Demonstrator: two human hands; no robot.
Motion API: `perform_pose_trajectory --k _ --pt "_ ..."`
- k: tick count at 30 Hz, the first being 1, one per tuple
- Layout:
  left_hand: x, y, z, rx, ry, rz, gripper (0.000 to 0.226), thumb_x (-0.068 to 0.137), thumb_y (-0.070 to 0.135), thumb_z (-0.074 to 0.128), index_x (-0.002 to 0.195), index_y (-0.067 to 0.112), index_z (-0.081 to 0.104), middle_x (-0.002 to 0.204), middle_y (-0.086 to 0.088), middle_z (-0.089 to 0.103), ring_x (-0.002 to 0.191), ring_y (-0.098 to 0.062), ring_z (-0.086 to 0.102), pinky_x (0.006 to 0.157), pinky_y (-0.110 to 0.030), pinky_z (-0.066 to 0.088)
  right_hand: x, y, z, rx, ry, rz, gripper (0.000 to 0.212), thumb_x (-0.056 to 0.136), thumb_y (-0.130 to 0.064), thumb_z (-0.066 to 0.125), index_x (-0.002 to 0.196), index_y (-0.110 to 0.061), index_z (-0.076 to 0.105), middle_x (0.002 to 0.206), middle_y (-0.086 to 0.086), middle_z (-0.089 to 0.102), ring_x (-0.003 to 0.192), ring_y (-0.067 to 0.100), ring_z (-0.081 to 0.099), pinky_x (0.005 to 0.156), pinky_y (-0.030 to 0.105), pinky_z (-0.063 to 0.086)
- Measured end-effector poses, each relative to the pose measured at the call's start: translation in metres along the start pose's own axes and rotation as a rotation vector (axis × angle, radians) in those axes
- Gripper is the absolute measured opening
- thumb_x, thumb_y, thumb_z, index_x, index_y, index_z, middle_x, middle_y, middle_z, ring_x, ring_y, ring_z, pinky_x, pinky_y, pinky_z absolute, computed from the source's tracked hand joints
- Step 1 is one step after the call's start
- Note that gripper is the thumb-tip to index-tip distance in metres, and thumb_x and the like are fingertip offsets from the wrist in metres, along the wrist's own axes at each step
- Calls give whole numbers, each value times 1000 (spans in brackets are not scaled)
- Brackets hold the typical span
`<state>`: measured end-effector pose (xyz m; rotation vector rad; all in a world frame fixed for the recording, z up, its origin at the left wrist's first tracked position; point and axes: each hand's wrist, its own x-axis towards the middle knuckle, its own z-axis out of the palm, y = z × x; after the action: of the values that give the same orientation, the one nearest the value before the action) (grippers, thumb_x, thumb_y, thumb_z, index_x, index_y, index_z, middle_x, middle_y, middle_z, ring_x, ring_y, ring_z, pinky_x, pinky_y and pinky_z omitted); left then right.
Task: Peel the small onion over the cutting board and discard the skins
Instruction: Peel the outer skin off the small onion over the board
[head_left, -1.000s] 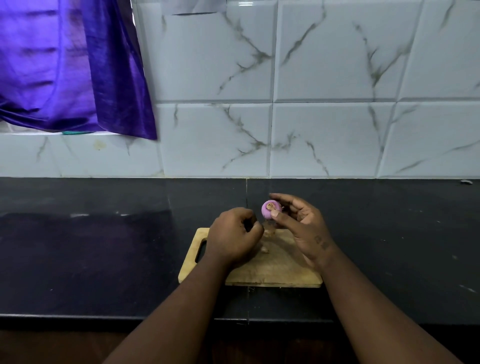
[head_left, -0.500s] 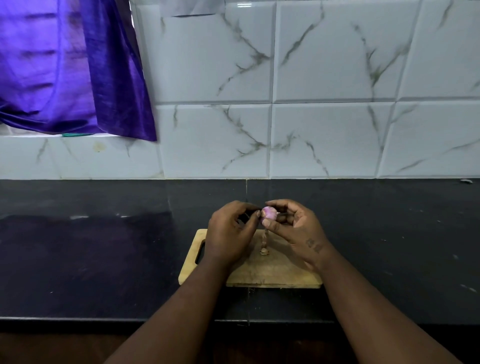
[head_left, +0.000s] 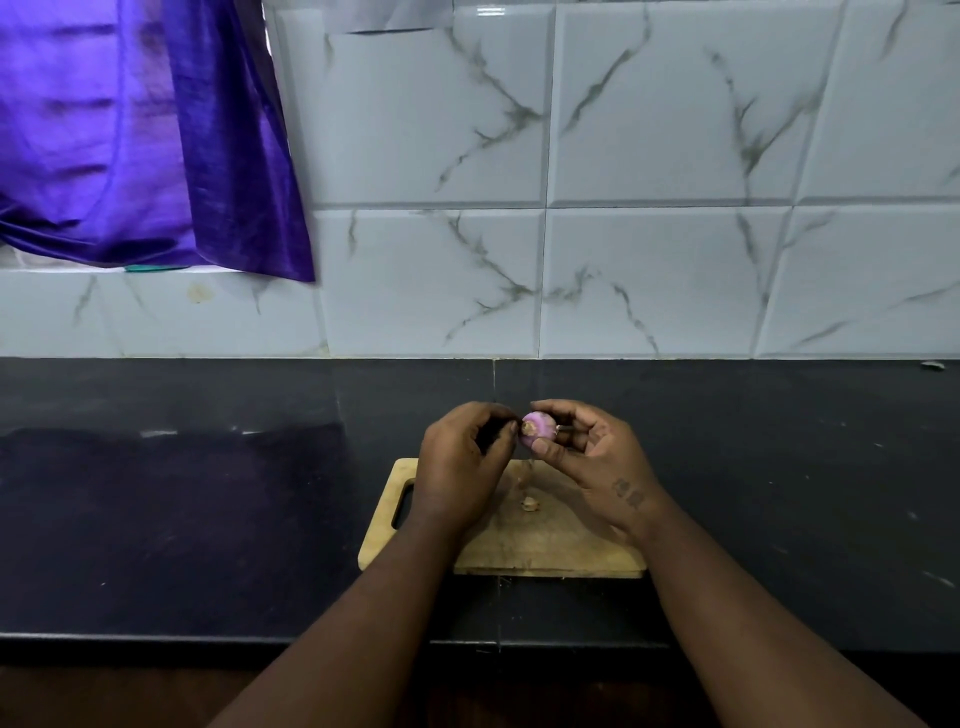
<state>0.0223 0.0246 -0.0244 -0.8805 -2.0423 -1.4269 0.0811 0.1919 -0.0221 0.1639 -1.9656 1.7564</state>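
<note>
A small pink-purple onion (head_left: 537, 428) is held above the far edge of the wooden cutting board (head_left: 545, 551). My right hand (head_left: 597, 462) pinches it between thumb and fingers. My left hand (head_left: 460, 467) is curled beside it, its fingertips touching the onion's root end. A small scrap of skin (head_left: 530, 504) lies on the board below the hands. Whether my left hand holds anything in its palm is hidden.
The board lies on a dark stone counter (head_left: 208, 509), handle slot to the left. White marble-patterned tiles (head_left: 649, 260) form the back wall. A purple curtain (head_left: 130, 140) hangs at the upper left. The counter's front edge runs just below the board.
My left hand rose from the board and came against the onion. The right hand turned the onion slightly, and a piece of skin dropped to the board.
</note>
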Motion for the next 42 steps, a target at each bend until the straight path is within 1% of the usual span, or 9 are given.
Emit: perform_pose_trajectory --k 2,5,10,15,20,26,32,36,42 --pt "-1 1 0 -27 -11 -13 14 93 12 75 105 17 79 94 7 77 87 -6 72 77 -36 63 2 3 -1 6 20 0 41 84 -5 83 124 -11 72 114 6 79 105 16 75 84 24 62" --pt "-2 1 -1 -36 -16 -12 17 91 13 78 107 17 80 97 7 79 89 -3 73 80 -32 64 3 5 -1 -2 25 -5 43 84 -3 83 125 -10 71 116 7 78 106 18 74 84 24 62" --pt "-2 1 -1 26 -3 29 15 89 13 79 103 17 82 93 6 79 85 -4 73 77 -33 63 3 5 -3 -37 8 -25 44 82 -1 84 123 -10 71 115 5 78 103 13 75 87 22 61" --pt "-1 -1 -1 94 28 65 14 87 11 79 100 17 81 89 6 78 79 -6 71 72 -36 62 2 5 -3 -66 -9 -47 44 80 0 84 121 -11 72 114 4 78 103 14 76 90 25 62" --pt "-1 1 -2 106 11 78 15 90 14 78 104 17 81 93 5 79 83 -4 72 75 -33 63 3 7 -4 -78 10 -39 43 83 -4 84 123 -13 72 115 2 79 106 14 75 91 27 61" --pt "-2 1 -2 167 -12 112 15 90 14 77 105 17 81 93 3 80 81 -7 72 73 -36 63 3 5 -4 -118 -20 -48 41 84 -6 83 123 -16 74 114 -1 79 105 11 75 91 25 61" --pt "-1 4 -2 224 -13 159 14 86 14 78 100 17 77 90 4 74 77 -12 66 66 -40 60 2 6 -3 -62 -31 -45 43 84 -6 82 126 -9 72 116 2 79 108 14 75 93 27 61" --pt "-2 6 1 197 -26 102 11 88 16 75 97 18 70 89 8 65 76 -9 58 66 -37 55 2 7 -4 -33 -56 -39 44 86 -6 80 129 -9 70 121 5 77 113 19 74 96 31 61" --pt "-2 7 0 159 -42 37 9 90 16 72 97 19 67 90 7 62 79 -9 58 67 -35 54 4 10 -5 18 -82 -28 45 87 -3 78 131 -9 68 125 8 76 118 23 72 102 37 59"
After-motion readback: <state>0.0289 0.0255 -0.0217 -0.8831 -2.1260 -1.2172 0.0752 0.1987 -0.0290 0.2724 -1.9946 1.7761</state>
